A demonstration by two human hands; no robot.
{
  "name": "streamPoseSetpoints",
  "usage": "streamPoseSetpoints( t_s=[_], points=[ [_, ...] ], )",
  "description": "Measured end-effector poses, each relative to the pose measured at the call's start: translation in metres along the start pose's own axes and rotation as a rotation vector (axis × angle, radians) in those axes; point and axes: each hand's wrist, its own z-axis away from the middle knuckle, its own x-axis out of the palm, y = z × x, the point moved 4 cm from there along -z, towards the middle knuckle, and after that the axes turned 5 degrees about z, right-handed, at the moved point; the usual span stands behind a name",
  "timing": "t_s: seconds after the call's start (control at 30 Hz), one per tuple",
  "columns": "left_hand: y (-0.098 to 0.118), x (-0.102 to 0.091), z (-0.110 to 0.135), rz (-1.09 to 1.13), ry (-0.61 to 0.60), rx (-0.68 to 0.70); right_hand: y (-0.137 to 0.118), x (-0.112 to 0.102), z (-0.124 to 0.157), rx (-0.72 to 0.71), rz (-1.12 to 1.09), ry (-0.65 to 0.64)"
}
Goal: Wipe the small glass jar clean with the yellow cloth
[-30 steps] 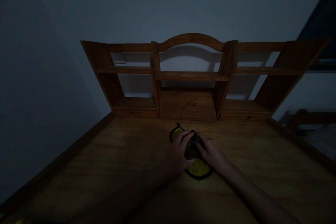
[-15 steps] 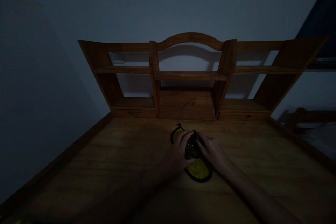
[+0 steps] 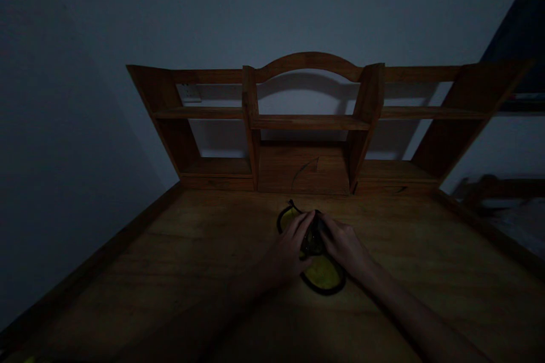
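In dim light, a yellow-green oval piece with black edging [image 3: 323, 273] lies on the wooden desktop, and it looks like an unfolded case. Its far end, with a small dark tab, shows beyond my left hand [image 3: 289, 247]. Between my hands is a dark, glossy object [image 3: 314, 241] that I cannot identify. My left hand curls around its left side, fingers on top and thumb toward me. From the right, my right hand [image 3: 340, 241] closes on it with bent fingers. The fingertips of both hands nearly meet at its far end.
A wooden shelf unit [image 3: 310, 122] with several compartments stands along the back of the desk [image 3: 191, 261]. Behind it is a pale wall [image 3: 213, 11] with a socket [image 3: 191, 93]. Raised wooden rims run along both desk sides. Dark cloth [image 3: 522, 28] hangs at the upper right.
The fingers of my left hand have shifted slightly over the dark object, covering more of it, and its thumb has drawn back a little. My right hand stays nearly in place.
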Motion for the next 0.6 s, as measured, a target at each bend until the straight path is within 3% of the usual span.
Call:
streamPoseSetpoints(
  t_s=[0.6],
  points=[
    [0.0005,-0.0036,-0.0015,-0.070,0.089,0.036,-0.0015,0.0036,-0.0026,0.007,-0.153,0.042]
  ],
)
